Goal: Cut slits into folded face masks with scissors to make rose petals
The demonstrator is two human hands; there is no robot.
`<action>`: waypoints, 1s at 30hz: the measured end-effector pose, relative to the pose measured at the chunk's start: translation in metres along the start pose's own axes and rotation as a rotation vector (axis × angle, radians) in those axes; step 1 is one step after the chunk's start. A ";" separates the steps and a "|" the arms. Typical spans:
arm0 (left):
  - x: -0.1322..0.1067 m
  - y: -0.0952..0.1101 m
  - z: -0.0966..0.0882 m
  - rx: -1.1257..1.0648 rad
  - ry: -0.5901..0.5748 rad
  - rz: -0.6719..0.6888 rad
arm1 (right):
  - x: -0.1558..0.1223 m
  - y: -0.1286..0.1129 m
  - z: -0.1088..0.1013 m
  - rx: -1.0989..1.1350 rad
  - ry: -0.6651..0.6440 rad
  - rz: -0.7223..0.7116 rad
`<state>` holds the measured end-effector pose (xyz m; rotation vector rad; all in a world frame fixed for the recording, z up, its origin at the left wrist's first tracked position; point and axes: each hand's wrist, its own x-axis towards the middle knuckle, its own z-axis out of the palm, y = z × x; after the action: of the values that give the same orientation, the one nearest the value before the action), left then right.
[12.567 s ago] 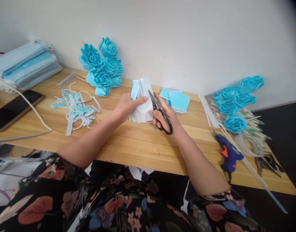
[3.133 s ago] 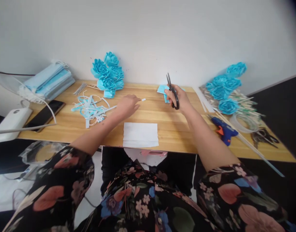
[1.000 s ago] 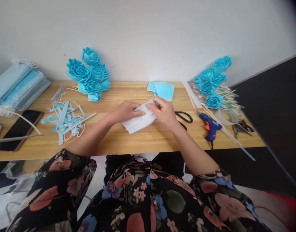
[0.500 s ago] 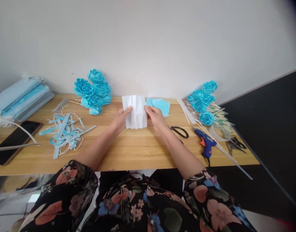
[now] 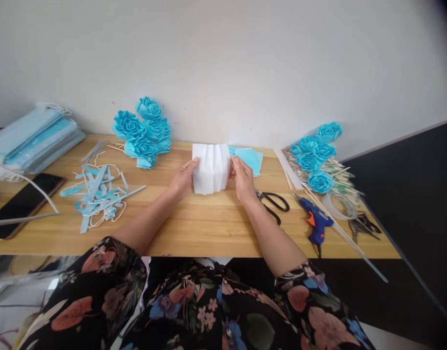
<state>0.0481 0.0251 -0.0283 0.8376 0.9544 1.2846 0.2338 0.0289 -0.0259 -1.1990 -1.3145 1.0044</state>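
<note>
I hold a white pleated mask sheet [image 5: 210,167] upright above the wooden table [image 5: 201,228]. My left hand [image 5: 182,179] pinches its left edge and my right hand [image 5: 242,179] pinches its right edge. The sheet is spread between them, pleats running up and down. Black scissors [image 5: 273,201] lie on the table just right of my right hand. A small stack of blue squares [image 5: 249,158] lies behind the sheet.
Blue fabric roses [image 5: 143,130] stand at the back left, more roses on sticks [image 5: 316,155] at the right. A blue glue gun [image 5: 316,222] lies right of the scissors. Cut strips and ear loops [image 5: 97,194], a phone [image 5: 24,204] and stacked masks [image 5: 33,138] are at left.
Both hands lifted the white sheet from the table and spread it upright. In the last half second they widened it slightly; the scissors stay where my right hand laid them.
</note>
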 end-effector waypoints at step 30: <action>0.000 0.003 -0.003 0.451 0.196 0.487 | -0.011 -0.006 0.011 -0.201 0.207 -0.358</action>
<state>0.0442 0.0254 -0.0262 1.3730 1.2728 1.6132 0.2216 0.0182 -0.0226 -1.1292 -1.4231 0.4880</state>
